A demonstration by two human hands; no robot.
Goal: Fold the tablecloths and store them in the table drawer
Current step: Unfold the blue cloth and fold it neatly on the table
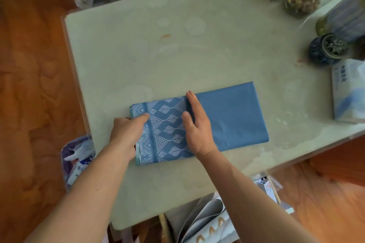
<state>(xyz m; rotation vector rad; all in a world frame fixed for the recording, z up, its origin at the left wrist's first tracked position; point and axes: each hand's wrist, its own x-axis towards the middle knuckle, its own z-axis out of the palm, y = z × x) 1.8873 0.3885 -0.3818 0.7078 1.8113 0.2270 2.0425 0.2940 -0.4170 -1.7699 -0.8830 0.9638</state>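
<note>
Nearest the camera, paper bags (pixel 199 221) stand on the floor under the table's near edge, and a bin (pixel 76 161) of wrappers sits at the left. On the pale table (pixel 158 49) lies the folded blue tablecloth (pixel 227 116), a long rectangle whose long axis runs left to right, its right end tilted slightly away. Its left part shows a white patterned face; the right part is plain blue. The left hand (pixel 126 134) grips the cloth's left end, thumb on top, fingers underneath. The right hand (pixel 195 124) lies flat, fingers straight, pressing the edge of the patterned flap. Farther right sits a tissue pack (pixel 347 90) with blurred, unreadable print, then a dark jar (pixel 325 50).
</note>
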